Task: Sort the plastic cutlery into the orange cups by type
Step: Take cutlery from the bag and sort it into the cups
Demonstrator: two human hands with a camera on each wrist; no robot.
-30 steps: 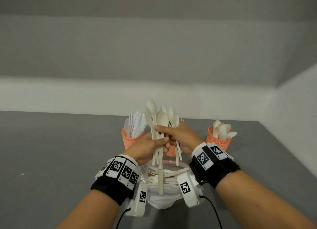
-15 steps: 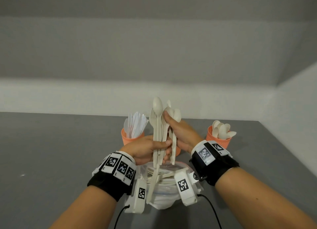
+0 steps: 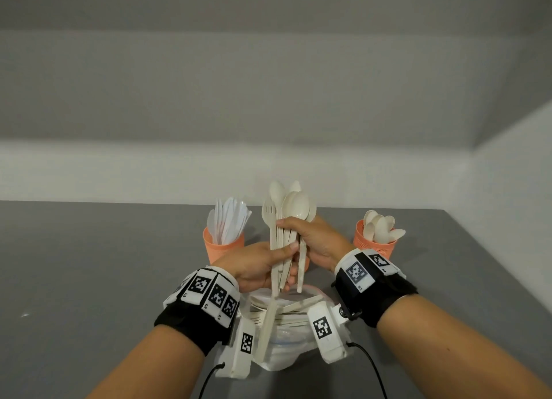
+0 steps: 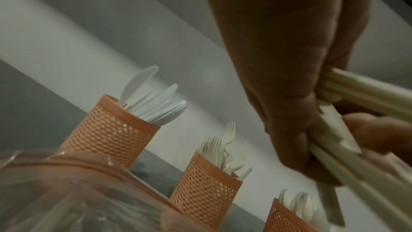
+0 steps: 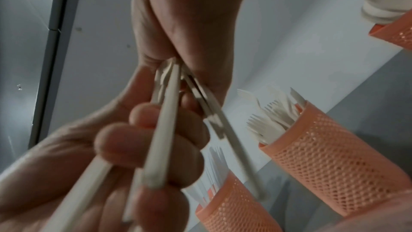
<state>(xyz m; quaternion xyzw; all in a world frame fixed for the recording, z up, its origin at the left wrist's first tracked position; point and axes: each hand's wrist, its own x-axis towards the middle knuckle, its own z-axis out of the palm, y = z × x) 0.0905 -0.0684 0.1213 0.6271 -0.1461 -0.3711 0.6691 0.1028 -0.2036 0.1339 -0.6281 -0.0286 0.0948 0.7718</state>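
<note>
1. A bundle of cream plastic cutlery (image 3: 283, 234) stands nearly upright in mid-air above the grey surface (image 3: 89, 264), with its long axis vertical, its heads up and its handles down.
2. It looks matte and off-white: several spoon bowls fan out at the top, and one fork (image 3: 268, 215) shows its tines on the left edge.
3. The left hand (image 3: 257, 264) grips the handles low, fingers curled round them and thumb across the front.
4. The right hand (image 3: 313, 243) pinches the bundle higher up, just under the spoon bowls, fingers closed on the stems.
5. Behind the hands stand three orange mesh cups: the left cup (image 3: 222, 246) holds white knives, the middle cup (image 4: 205, 190) holds forks, and the right cup (image 3: 378, 246) holds spoons.
6. Below the hands lies a clear plastic bag (image 3: 280, 351) with more cutlery in it.
</note>
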